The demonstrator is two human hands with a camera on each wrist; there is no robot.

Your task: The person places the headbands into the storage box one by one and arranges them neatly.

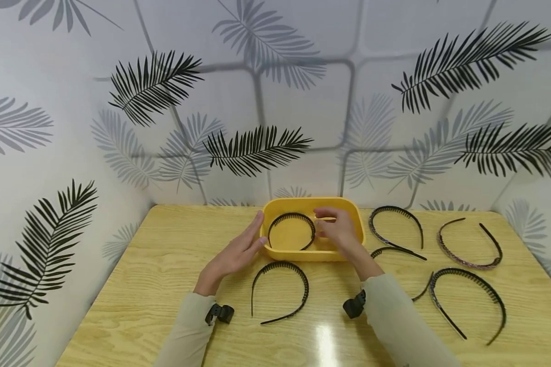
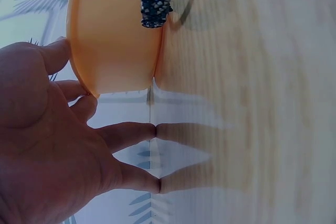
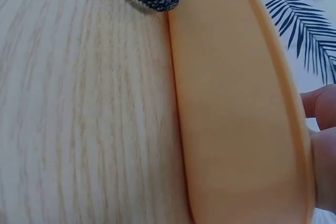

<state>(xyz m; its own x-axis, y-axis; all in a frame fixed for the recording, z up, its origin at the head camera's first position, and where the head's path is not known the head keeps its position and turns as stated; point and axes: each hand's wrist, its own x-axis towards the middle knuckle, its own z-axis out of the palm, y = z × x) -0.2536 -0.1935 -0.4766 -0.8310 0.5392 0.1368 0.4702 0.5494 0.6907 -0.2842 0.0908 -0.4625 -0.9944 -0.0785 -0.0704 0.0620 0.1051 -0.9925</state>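
A yellow plastic box (image 1: 312,256) stands at the back of the table with a black toothed headband (image 1: 292,216) lying inside. My left hand (image 1: 239,251) is against the box's left end, its thumb at the near rim. In the left wrist view, the other fingers spread, two reaching down to the table. My right hand (image 1: 340,229) reaches over the near rim into the right part of the box, fingers bent and parted. Its fingertips are beside the headband's right side, with nothing visible between them. Another toothed headband (image 1: 306,285) lies in front of the box.
Right of the box lie several more headbands, including a toothed one (image 1: 479,278) at the front and a glittery one (image 1: 470,265) farther right. Another (image 1: 397,209) lies beside the box's right end. Behind the table (image 1: 142,295) rises a leaf-patterned wall (image 1: 303,112).
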